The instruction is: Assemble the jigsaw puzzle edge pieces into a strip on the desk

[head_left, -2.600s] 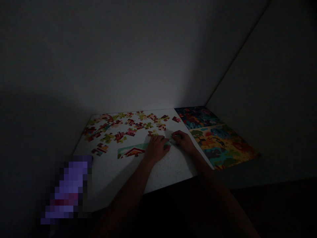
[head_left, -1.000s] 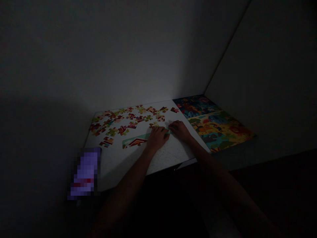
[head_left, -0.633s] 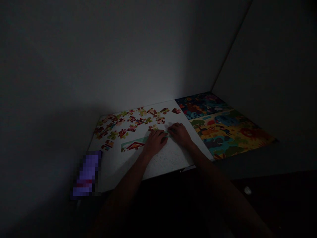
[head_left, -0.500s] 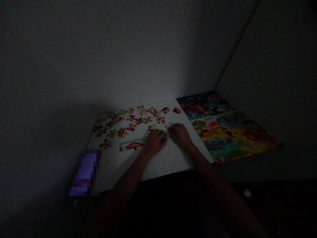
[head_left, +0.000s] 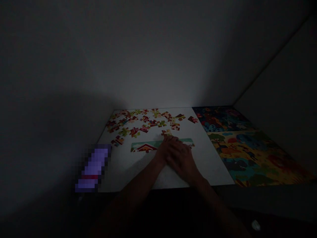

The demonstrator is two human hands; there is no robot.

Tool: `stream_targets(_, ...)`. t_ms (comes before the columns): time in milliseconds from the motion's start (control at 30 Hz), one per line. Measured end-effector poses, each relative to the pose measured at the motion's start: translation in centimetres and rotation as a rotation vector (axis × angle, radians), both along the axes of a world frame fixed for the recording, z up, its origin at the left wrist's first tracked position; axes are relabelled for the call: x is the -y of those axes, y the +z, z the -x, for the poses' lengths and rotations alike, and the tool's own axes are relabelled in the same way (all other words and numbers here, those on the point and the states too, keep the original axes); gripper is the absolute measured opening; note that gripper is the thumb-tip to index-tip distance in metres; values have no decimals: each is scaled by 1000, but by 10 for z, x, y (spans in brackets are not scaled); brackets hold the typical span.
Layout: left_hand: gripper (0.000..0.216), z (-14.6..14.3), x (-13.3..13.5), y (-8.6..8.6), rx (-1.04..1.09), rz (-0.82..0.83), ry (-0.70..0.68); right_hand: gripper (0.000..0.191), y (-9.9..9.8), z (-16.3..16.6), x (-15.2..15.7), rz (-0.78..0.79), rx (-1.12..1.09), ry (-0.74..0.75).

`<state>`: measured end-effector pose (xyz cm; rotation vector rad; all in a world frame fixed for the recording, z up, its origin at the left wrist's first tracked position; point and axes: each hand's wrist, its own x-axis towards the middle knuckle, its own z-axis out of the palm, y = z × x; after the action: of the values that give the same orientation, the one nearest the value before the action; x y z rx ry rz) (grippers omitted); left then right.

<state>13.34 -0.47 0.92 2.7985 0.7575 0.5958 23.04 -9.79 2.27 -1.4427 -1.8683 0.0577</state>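
On the white tabletop (head_left: 148, 170) lies a joined strip of jigsaw puzzle (head_left: 137, 145), pale green with a red roof. My left hand (head_left: 162, 151) rests over the middle of this strip, hiding part of it. Laid across it is my right hand (head_left: 183, 162), its fingers stretched over the left hand's knuckles and fingers. Both hands look flat, with nothing seen in them. The strip's right end (head_left: 190, 142) shows beyond the fingers. Touching or just behind the fingertips is a loose puzzle piece (head_left: 166, 133).
Many loose puzzle pieces (head_left: 145, 128) spread over the table's back left. To the right lie two colourful pictures, one dark blue (head_left: 218, 115) and one yellow with animals (head_left: 237, 155). A blurred-out purple object (head_left: 95, 168) is at the left edge. Walls stand behind and right.
My hands, earlier side by side with fingers at the strip's right part, have come together, the right now over the left. More of the strip's right end shows. The view has shifted.
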Motion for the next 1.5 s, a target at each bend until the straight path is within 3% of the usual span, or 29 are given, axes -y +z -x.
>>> stream_targets(133,22,3,3,3,28,2,1,56,1,60,23,67,80,111)
stream_targets(233,20,3,2,9,6,-12,-6,60,6,73,32,72,55,165)
stream_targets(367,19,2,-2,7,14,-39,13,41,8,47,32,101,-13,183)
stream_targets(467,27,15,1,3,20,-90,70,33,-5,5,22,62,-59,-66)
stream_targets(600,39,65,20,2,73,-135,201,46,-29,-45,6,32,43,-345)
stream_targets(733,31,117,35,1,93,-106,446,46,-37,-51,1,123,92,-350)
stream_targets(800,32,128,37,1,95,-113,478,43,-35,-45,1,125,98,-352)
stream_targets(1200,36,123,26,-7,27,-149,454,39,-33,-42,-3,111,70,-346)
stream_targets(1500,31,113,14,5,-16,-109,505,45,-43,-56,-20,86,103,-299)
